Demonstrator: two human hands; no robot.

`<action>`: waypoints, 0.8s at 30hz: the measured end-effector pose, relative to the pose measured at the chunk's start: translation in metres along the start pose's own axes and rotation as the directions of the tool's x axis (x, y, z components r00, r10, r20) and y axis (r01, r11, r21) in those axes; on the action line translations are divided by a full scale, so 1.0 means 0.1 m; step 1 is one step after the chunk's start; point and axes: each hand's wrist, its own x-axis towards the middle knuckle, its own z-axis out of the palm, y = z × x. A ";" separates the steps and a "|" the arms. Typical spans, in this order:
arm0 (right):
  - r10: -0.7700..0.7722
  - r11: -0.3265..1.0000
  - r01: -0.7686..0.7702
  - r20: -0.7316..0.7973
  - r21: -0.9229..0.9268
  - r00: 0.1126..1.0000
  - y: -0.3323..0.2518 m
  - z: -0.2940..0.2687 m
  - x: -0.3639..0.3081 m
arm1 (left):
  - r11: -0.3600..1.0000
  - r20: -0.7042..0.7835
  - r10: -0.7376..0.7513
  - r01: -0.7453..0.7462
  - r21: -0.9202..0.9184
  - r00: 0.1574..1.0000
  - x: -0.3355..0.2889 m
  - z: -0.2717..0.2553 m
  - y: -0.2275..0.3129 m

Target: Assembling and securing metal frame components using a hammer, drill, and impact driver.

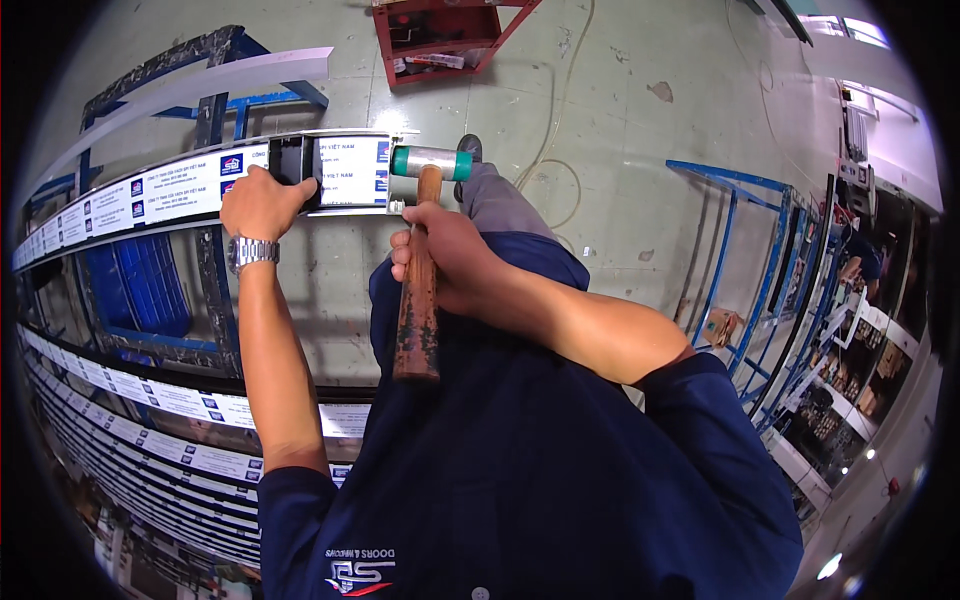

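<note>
Nearest of all is the worker's dark navy shirt (pixel 560 470), short-sleeved, filling the near middle; beyond it, the fingers of the right hand (pixel 455 255) are wrapped snugly round the handle of a mallet (pixel 419 300); the left hand (pixel 264 205) lies on a long film-covered profile (pixel 350 172), its knuckles bent and its thumb stretched to the right over a black section (pixel 292 160), though from here I cannot tell what the hidden fingertips close on.

The mallet's wooden handle is reddish brown, scuffed and blackened toward its near end; its head is a silvery metal barrel with a green face at either side, the left one just beside the profile's right end, though I cannot tell whether they touch; the profile runs far off to the left, wrapped in white film with blue printed patches, dark along its edges, the black section breaking the white near the right end.

A silver wristwatch (pixel 253 252) sits on the left wrist; blue, paint-worn trestles (pixel 212 120) stand around the profile; more wrapped profiles (pixel 180 455) lie in rows at near left; a red cart (pixel 384 45) stands at the far side.
</note>
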 end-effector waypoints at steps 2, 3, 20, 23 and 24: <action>0.004 1.000 -0.003 0.026 -0.028 1.000 0.02 0.00 0.02 | 1.000 0.008 -0.027 0.027 -0.005 1.000 -0.03 0.00 -0.04; -0.006 1.000 0.006 0.016 0.011 1.000 0.01 -0.09 0.03 | 0.999 0.006 -0.035 0.035 -0.008 0.999 -0.03 0.00 -0.04; 0.000 0.996 -0.009 -0.104 -0.092 0.995 -0.09 0.03 -0.14 | 0.997 -0.061 -0.032 0.027 -0.075 0.998 -0.04 -0.01 -0.05; 0.019 0.990 -0.039 -0.144 -0.135 0.989 -0.06 0.12 -0.17 | 0.997 -0.040 -0.018 0.015 -0.079 0.999 -0.05 0.00 -0.04; 0.032 0.988 -0.046 -0.096 -0.148 0.995 -0.11 0.00 -0.14 | 0.997 -0.036 -0.009 0.006 -0.083 0.999 -0.03 0.02 -0.06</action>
